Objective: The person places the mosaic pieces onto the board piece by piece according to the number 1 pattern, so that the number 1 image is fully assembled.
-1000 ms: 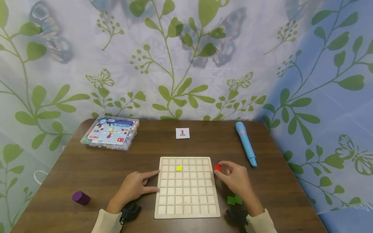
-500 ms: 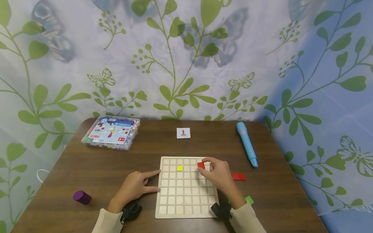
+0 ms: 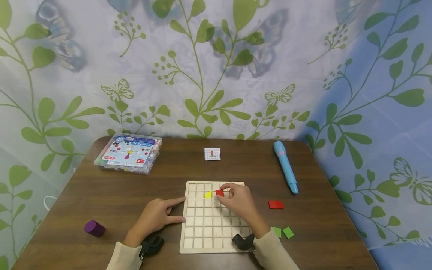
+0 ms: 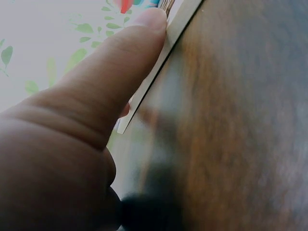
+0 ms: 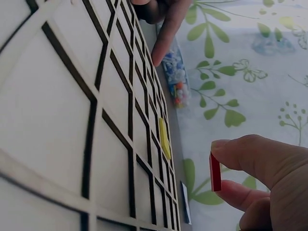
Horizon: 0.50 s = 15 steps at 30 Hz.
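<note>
A pale wooden grid board lies on the table. My left hand rests beside it, index finger and thumb stretched out to touch its left edge; in the left wrist view the thumb is right at the rim. Between thumb and index finger, my right hand pinches a red square tile. That tile is held above the board's upper rows, just right of a yellow tile with one rounded corner, which sits in a cell. The right wrist view shows the red tile edge-on, raised off the board.
Two red tiles and two green tiles lie right of the board. A small printed grid card is behind it. Farther out are a clear plastic box, a blue microphone-shaped pen and a purple cylinder.
My right hand has carried the red tile leftward from beside the board to over its upper rows, close to the yellow tile. The left hand has stayed at the left edge.
</note>
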Available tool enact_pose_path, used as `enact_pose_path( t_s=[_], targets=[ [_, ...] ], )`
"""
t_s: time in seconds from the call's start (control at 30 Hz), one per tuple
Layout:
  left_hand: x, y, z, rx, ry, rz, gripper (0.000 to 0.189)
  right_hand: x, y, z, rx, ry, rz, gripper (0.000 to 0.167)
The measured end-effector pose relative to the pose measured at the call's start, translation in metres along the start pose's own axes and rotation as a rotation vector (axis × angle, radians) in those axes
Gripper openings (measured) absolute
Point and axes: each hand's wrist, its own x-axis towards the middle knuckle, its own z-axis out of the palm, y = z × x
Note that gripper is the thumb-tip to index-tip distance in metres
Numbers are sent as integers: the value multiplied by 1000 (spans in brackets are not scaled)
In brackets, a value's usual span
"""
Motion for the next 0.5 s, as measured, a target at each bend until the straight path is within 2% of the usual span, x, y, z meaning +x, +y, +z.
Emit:
enact_pose_path(
  t_s=[0.5],
  targets=[
    [-1,2,-1,7,13,10,69,6,5,21,1,-2,31,22]
  ],
)
